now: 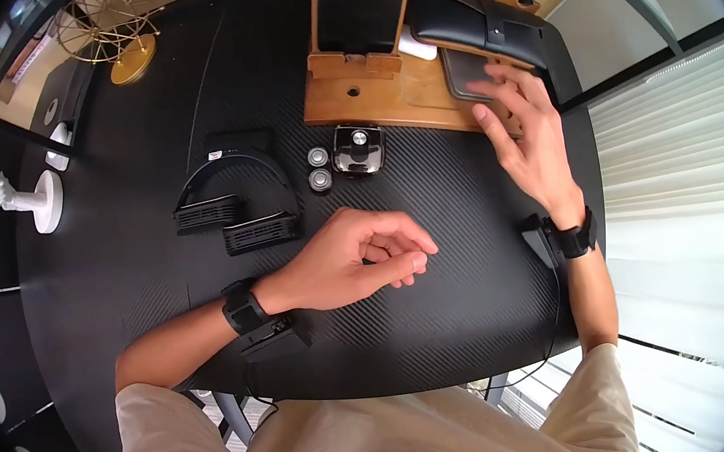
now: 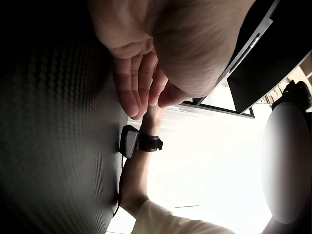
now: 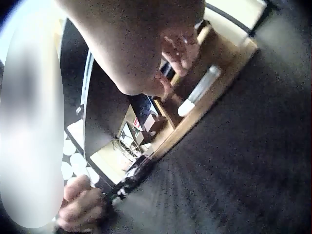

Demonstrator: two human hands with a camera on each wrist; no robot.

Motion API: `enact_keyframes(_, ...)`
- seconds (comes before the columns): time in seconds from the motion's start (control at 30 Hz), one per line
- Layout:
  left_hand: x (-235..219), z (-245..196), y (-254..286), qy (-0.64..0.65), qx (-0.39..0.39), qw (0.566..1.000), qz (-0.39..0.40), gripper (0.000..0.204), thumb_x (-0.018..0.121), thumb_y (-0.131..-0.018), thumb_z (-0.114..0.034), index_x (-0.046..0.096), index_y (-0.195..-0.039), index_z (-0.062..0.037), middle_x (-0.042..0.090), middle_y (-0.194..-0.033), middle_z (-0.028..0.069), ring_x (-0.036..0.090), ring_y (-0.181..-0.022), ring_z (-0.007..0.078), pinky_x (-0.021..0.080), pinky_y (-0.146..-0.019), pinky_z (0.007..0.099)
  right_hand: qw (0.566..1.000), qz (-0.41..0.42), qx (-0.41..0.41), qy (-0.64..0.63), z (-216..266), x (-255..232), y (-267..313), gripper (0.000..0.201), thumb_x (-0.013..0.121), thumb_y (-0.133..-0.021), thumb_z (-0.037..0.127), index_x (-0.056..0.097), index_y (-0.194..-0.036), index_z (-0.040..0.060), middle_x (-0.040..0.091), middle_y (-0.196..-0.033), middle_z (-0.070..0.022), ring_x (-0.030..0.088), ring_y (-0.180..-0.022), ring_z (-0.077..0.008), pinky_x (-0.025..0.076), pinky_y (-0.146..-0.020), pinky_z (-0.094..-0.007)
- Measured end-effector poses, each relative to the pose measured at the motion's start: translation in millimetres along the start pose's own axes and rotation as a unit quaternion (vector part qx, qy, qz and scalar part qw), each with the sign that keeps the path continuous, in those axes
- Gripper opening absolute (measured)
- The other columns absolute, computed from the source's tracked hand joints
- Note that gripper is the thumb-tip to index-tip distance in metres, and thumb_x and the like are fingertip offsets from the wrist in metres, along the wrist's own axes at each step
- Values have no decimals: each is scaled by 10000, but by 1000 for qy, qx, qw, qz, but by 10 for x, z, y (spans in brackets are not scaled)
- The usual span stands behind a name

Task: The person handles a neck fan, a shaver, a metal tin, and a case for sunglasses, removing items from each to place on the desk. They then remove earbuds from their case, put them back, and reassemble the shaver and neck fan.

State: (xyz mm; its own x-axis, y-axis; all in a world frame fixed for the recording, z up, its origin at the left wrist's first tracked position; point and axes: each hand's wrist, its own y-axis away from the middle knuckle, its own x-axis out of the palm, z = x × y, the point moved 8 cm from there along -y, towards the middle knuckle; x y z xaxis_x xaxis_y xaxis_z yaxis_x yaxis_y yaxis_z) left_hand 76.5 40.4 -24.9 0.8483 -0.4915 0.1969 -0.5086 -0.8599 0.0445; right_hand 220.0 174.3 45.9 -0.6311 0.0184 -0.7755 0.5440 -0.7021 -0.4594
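Observation:
My left hand [image 1: 343,259] lies low over the black desk [image 1: 469,303], its fingers loosely bent and nothing visible between them. In the left wrist view, the fingers of the left hand [image 2: 139,80] hang close beside the desktop. My right hand [image 1: 531,144] is raised at the right edge of a wooden desk organizer [image 1: 418,94], fingers spread and slightly bent. Its fingertips overlap a grey flat case [image 1: 463,76] in the head view. Within the right wrist view, the right hand [image 3: 180,53] appears above the organizer, holding nothing visible.
A black curved band with slatted ends [image 1: 260,231], two small round silver pieces [image 1: 319,168] and a shiny dark box with a knob [image 1: 360,149] lie mid-desk. A phone-like slab [image 1: 363,3] stands on the organizer beside a black leather case [image 1: 482,25]. White bust [image 1: 47,201] stands left.

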Motion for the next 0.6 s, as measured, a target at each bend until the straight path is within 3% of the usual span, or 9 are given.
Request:
enact_keyframes(0.03, 7, 6, 3, 6, -6, 1000, 6, 178, 628, -979, -84, 666, -1117, 22, 709, -968, 100, 697, -823, 121, 590, -744, 254, 997, -7, -14, 81, 41, -20, -31, 264, 674, -927, 162, 700, -1175, 76, 592, -1251, -192, 580, -1147, -351, 482, -954, -427)
enact_keyframes(0.07, 2, -11, 2, 4, -4, 1000, 2, 178, 628, -979, -84, 666, -1117, 22, 709, -968, 100, 697, -823, 121, 590, -744, 254, 994, 48, 23, 94, -12, 45, -51, 363, 606, -978, 292, 642, -1301, 130, 542, -1324, -245, 505, -1252, -406, 400, -1048, -469)
enact_keyframes(0.17, -2, 7, 10, 10, -22, 1000, 0, 179, 624, -982, -90, 665, -1116, 22, 706, -960, 95, 695, -818, 118, 586, -738, 249, 971, 86, 15, 222, -86, 259, -75, 435, 509, -1018, 394, 574, -1390, 178, 517, -1343, -304, 496, -1276, -426, 389, -1047, -497)
enact_keyframes(0.2, 0, 11, 11, 8, -18, 1000, 3, 181, 620, -985, -97, 664, -1116, 22, 704, -957, 94, 693, -817, 117, 586, -736, 248, 969, 99, 17, 227, -140, 315, -72, 474, 442, -1033, 451, 506, -1453, 241, 480, -1372, -348, 473, -1302, -445, 381, -1046, -513)
enact_keyframes(0.33, 4, -10, 11, 3, -18, 1000, 9, 190, 609, -994, -113, 660, -1120, 20, 698, -951, 89, 687, -810, 113, 583, -732, 245, 963, 130, 35, 233, -134, 331, -102, 446, 453, -1033, 433, 510, -1440, 262, 514, -1320, -333, 496, -1264, -442, 389, -1030, -499)
enact_keyframes(0.4, -5, -8, 12, 7, -20, 1000, 6, 192, 608, -996, -117, 661, -1120, 19, 697, -949, 88, 685, -808, 112, 581, -728, 244, 956, 193, 83, 203, -162, 367, -109, 425, 464, -1032, 424, 511, -1417, 250, 507, -1308, -285, 476, -1258, -438, 383, -1024, -520)
enact_keyframes(0.43, 4, -4, 10, 9, -22, 1000, 9, 194, 607, -997, -121, 661, -1120, 18, 696, -947, 86, 684, -807, 111, 579, -724, 244, 957, 191, 84, 202, -178, 376, -88, 425, 464, -1032, 424, 511, -1417, 250, 507, -1308, -285, 476, -1258, -438, 383, -1024, -520)
enact_keyframes(0.5, 6, -9, 3, 12, -21, 1000, 10, 193, 604, -999, -123, 662, -1119, 16, 695, -943, 85, 683, -806, 110, 576, -720, 242, 963, 147, 27, 226, -134, 362, -80, 364, 466, -1028, 419, 548, -1326, 228, 537, -1105, -242, 529, -1097, -394, 413, -946, -494)
enact_keyframes(0.6, -6, 15, 9, 12, -13, 1000, 12, 192, 598, -1004, -126, 664, -1117, 14, 693, -938, 84, 682, -805, 110, 571, -714, 239, 963, 157, 51, 211, -97, 314, -108, 284, 536, -1013, 325, 557, -1252, 174, 527, -1159, -219, 514, -1143, -392, 413, -957, -495)
